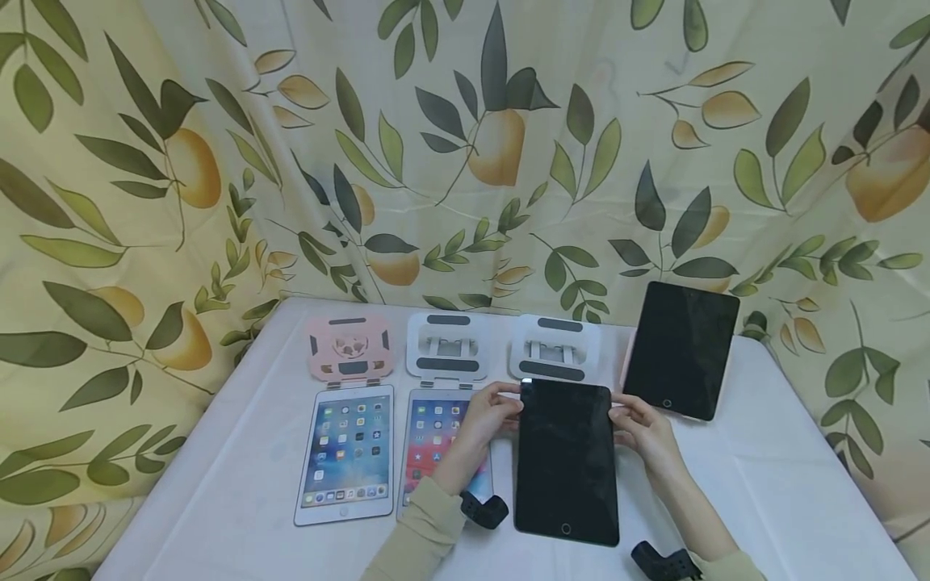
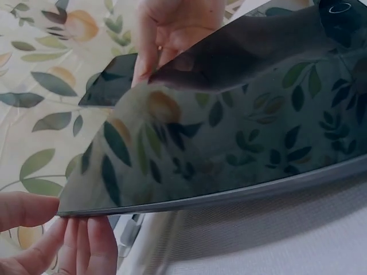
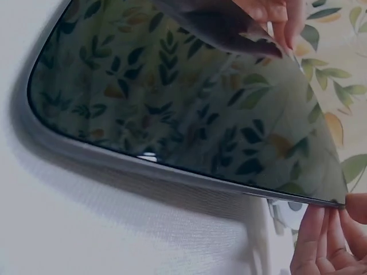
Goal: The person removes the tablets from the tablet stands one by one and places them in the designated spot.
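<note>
A tablet with a dark screen point(image 1: 565, 464) is held by its two upper corners, home button toward the person. My left hand point(image 1: 485, 426) pinches its upper left corner, thumb on the screen side and fingers beneath, as the left wrist view shows. At the upper right corner, my right hand point(image 1: 647, 432) pinches in the same way. In both wrist views the far end is lifted off the white cloth, with shadow under it, and the glossy screen point(image 2: 229, 143) reflects the curtain. Just beyond the tablet lies a white folding stand point(image 1: 550, 373) with grey pads.
Left of the hands, a lit white tablet point(image 1: 345, 452) lies below a pink stand point(image 1: 352, 343). Another lit tablet point(image 1: 425, 436), partly under the left forearm, lies below a second white stand point(image 1: 446, 367). A dark tablet point(image 1: 683, 347) leans at the back right, near the leaf-patterned curtain point(image 1: 465, 161).
</note>
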`<action>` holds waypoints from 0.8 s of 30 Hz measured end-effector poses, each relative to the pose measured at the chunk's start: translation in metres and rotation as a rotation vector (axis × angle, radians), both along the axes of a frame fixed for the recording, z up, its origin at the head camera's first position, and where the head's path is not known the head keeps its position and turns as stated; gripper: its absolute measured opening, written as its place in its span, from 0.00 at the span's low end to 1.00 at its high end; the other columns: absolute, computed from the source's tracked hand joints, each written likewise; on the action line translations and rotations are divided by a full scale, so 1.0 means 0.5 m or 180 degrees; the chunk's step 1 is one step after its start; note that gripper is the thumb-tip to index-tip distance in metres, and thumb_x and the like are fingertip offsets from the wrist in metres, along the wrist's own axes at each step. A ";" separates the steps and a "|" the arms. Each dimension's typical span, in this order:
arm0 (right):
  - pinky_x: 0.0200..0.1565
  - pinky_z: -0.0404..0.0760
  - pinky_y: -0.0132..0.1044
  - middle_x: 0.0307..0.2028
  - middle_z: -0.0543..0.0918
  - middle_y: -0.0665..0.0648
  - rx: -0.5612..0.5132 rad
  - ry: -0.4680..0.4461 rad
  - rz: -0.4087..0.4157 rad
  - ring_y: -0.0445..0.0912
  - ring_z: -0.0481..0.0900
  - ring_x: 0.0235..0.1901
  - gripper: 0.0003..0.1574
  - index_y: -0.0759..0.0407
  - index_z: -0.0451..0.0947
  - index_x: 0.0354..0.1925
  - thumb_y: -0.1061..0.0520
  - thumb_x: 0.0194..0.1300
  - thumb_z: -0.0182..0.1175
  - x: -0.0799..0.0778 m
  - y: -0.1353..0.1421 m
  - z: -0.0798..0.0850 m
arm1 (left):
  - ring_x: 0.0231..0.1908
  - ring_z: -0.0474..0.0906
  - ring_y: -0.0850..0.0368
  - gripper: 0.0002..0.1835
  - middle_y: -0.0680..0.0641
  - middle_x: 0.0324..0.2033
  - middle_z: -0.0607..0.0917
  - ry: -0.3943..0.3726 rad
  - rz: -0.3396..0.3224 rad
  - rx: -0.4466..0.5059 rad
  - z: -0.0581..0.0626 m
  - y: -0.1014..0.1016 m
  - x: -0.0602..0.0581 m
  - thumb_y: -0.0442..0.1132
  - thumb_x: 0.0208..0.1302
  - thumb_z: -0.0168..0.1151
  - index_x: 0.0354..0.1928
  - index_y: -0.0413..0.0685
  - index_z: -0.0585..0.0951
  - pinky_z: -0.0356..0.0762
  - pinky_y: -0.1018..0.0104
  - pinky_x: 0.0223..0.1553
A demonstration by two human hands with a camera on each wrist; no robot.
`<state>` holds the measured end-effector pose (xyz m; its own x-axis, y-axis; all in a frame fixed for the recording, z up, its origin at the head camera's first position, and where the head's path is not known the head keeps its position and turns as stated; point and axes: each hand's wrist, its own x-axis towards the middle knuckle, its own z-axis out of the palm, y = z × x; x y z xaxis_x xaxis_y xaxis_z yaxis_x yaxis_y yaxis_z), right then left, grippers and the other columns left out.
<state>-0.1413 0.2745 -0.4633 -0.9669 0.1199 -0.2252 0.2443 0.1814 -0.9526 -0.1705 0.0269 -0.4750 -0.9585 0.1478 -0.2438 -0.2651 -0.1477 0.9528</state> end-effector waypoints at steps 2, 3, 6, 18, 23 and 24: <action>0.38 0.81 0.27 0.28 0.77 0.36 0.0009 -0.0084 0.0030 0.31 0.78 0.33 0.24 0.63 0.68 0.61 0.58 0.69 0.54 0.001 0.001 -0.001 | 0.24 0.77 0.64 0.17 0.50 0.27 0.81 -0.0017 -0.0032 -0.0058 -0.003 0.001 0.000 0.28 0.60 0.58 0.52 0.33 0.78 0.83 0.67 0.32; 0.38 0.80 0.27 0.29 0.77 0.36 0.0025 -0.0122 0.0043 0.31 0.77 0.33 0.27 0.66 0.65 0.63 0.58 0.69 0.55 0.001 0.000 -0.002 | 0.24 0.78 0.64 0.17 0.48 0.29 0.82 -0.0025 -0.0052 -0.0095 -0.005 0.001 0.001 0.28 0.60 0.58 0.52 0.33 0.77 0.83 0.67 0.32; 0.38 0.80 0.26 0.31 0.75 0.35 0.0122 -0.0257 0.0057 0.30 0.76 0.33 0.33 0.70 0.61 0.66 0.56 0.69 0.56 0.002 -0.001 -0.006 | 0.26 0.79 0.62 0.19 0.40 0.34 0.84 -0.0108 -0.0113 -0.0191 -0.009 0.000 0.002 0.29 0.61 0.57 0.54 0.33 0.77 0.84 0.66 0.34; 0.39 0.82 0.28 0.38 0.83 0.40 0.0224 -0.0491 0.0217 0.29 0.78 0.33 0.34 0.73 0.60 0.67 0.55 0.70 0.52 0.002 -0.003 -0.010 | 0.34 0.82 0.58 0.18 0.37 0.42 0.85 -0.0246 -0.0315 -0.0393 -0.014 -0.004 0.006 0.34 0.65 0.56 0.56 0.35 0.76 0.84 0.65 0.39; 0.39 0.81 0.27 0.38 0.84 0.41 0.0217 -0.0530 0.0222 0.29 0.78 0.33 0.34 0.74 0.60 0.67 0.55 0.70 0.52 0.002 -0.004 -0.013 | 0.37 0.82 0.56 0.18 0.36 0.44 0.83 -0.0195 -0.0325 -0.0447 -0.014 -0.002 0.009 0.33 0.65 0.55 0.56 0.33 0.75 0.84 0.63 0.42; 0.39 0.81 0.26 0.37 0.83 0.40 0.0234 -0.0549 0.0214 0.29 0.78 0.33 0.34 0.73 0.60 0.67 0.55 0.70 0.52 0.002 -0.005 -0.014 | 0.38 0.82 0.56 0.18 0.36 0.45 0.83 -0.0169 -0.0324 -0.0472 -0.013 -0.002 0.009 0.33 0.65 0.55 0.56 0.33 0.75 0.84 0.62 0.42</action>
